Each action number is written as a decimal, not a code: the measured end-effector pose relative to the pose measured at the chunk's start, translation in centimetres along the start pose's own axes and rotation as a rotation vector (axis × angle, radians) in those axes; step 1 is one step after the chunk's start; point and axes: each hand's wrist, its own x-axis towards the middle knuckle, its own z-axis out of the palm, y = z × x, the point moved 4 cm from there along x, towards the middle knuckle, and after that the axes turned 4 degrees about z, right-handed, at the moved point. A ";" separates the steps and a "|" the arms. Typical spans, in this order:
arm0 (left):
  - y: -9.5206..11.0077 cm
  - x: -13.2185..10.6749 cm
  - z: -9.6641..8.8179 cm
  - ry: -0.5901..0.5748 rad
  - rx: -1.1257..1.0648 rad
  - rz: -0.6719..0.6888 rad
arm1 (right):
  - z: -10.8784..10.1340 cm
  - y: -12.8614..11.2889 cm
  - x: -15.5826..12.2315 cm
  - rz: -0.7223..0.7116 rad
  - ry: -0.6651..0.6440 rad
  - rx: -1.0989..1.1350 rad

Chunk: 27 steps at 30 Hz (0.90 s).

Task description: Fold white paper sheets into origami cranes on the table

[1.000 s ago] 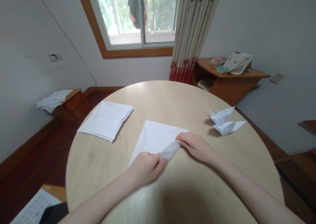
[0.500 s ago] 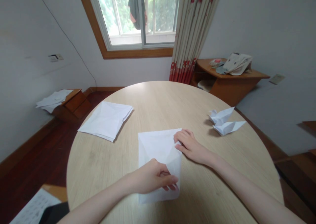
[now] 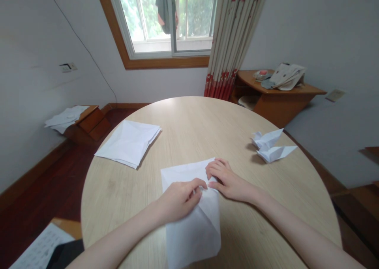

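- While the left hand [image 3: 182, 199] is curling over the white sheet [image 3: 194, 237], its thumb and index finger are sitting narrowly apart; can't tell if they're gripping paper.
- Right hand [image 3: 224, 179] is resting bent fingers on the sheet by its far right corner; can't tell if the thumb is pinching it.
- Sheet is lying under both hands on the near half of the round table [image 3: 189, 121], showing diagonal creases.
- Paper stack [image 3: 127, 142] is sitting on the table, left of the sheet, well apart.
- Two folded paper pieces [image 3: 274, 154] are standing close together on the right side.
- Beyond the table, a curtain [image 3: 232, 44] is hanging beside the window [image 3: 197, 18].
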 end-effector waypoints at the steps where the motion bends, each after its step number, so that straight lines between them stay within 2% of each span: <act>1: 0.0 0.0 0.1 -0.006 0.026 0.041 | 0.0 0.0 0.0 -0.002 0.002 -0.001; 4: -0.1 -0.1 0.4 -0.022 0.085 0.135 | -0.1 -0.1 0.0 -0.009 0.013 -0.006; 8: -0.4 0.0 0.4 -0.013 0.101 0.190 | -0.1 -0.1 0.0 -0.010 0.018 -0.017; 16: -1.1 0.0 0.7 -0.045 0.164 0.207 | -0.2 -0.4 0.2 -0.010 0.021 -0.015; 21: -0.8 -0.3 0.8 -0.052 0.213 0.229 | -0.6 0.3 0.2 0.025 0.056 0.003; 27: -0.4 -0.5 1.1 -0.066 0.128 0.266 | -0.9 1.5 0.3 0.057 0.112 0.038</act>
